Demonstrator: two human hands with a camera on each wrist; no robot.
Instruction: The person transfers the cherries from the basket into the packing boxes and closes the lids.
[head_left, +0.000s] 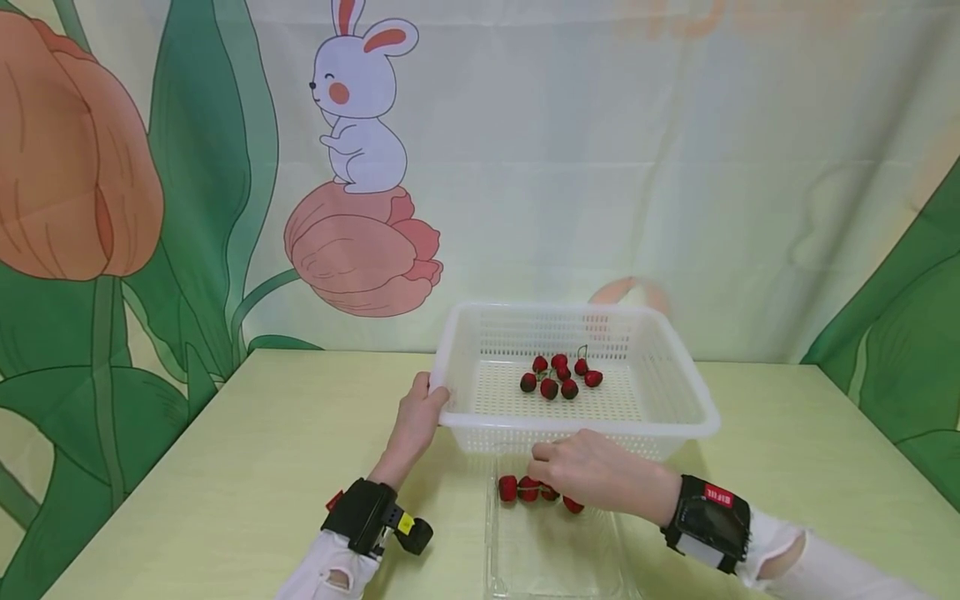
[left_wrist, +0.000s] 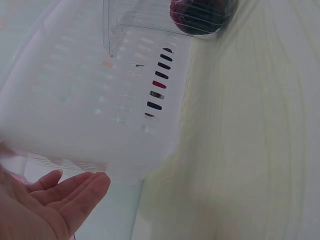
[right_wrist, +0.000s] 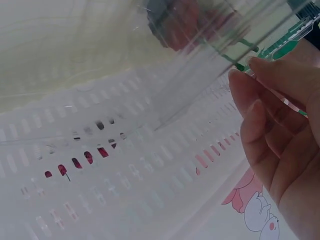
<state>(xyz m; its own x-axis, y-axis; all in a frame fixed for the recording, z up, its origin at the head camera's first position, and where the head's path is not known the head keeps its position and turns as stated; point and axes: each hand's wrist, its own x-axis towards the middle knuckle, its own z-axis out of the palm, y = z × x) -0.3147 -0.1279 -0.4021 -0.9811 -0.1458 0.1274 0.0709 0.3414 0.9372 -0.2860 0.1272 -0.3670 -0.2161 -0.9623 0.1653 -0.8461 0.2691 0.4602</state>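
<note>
My left hand holds the left rim of a white perforated plastic basket, the thumb over the rim and the fingers along its outside wall. Several dark red cherries with stems lie grouped on the basket floor. In front of the basket is a clear plastic box, with a row of cherries near its far end. Over that row my right hand hides part of it. In the right wrist view, thumb and forefinger pinch a green cherry stem, close to the box wall.
The basket stands at the back of a pale wood-patterned table, close to a cloth backdrop printed with a rabbit and tulips. The box's far end sits right by the basket's front wall. Camera bands are strapped on both wrists.
</note>
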